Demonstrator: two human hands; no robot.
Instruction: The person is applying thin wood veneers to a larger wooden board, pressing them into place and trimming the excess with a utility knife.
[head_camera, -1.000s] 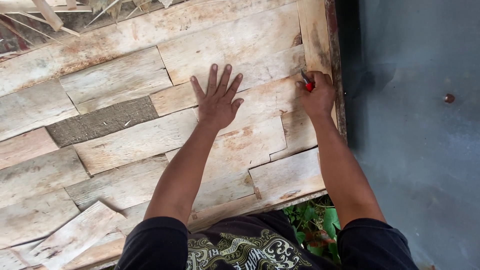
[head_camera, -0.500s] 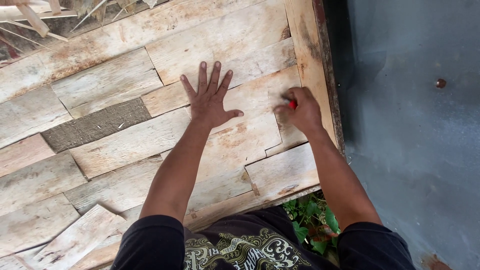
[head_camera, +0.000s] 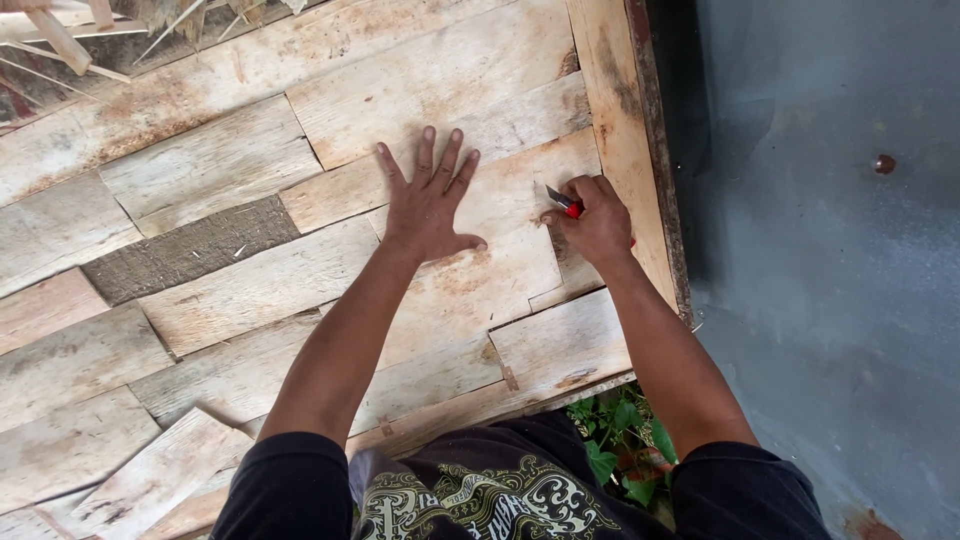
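Note:
My left hand (head_camera: 430, 200) lies flat with fingers spread on a pale thin wood veneer sheet (head_camera: 480, 270), pressing it down. My right hand (head_camera: 597, 222) is closed around a red-handled utility knife (head_camera: 566, 203) whose blade tip touches the same sheet, just right of my left hand and next to a long upright plank (head_camera: 625, 150) at the surface's right edge. Overlapping veneer pieces (head_camera: 210, 170) cover the whole work surface.
A dark grey rough patch (head_camera: 190, 250) shows between the sheets at left. Loose wood strips (head_camera: 70, 40) lie at the top left. A grey-blue wall (head_camera: 830, 250) runs along the right. Green leaves (head_camera: 615, 460) show below the surface edge.
My right hand with the knife has drawn down and left along the sheet, away from the upright plank. My left hand stays flat on the veneer, and the view has shifted slightly.

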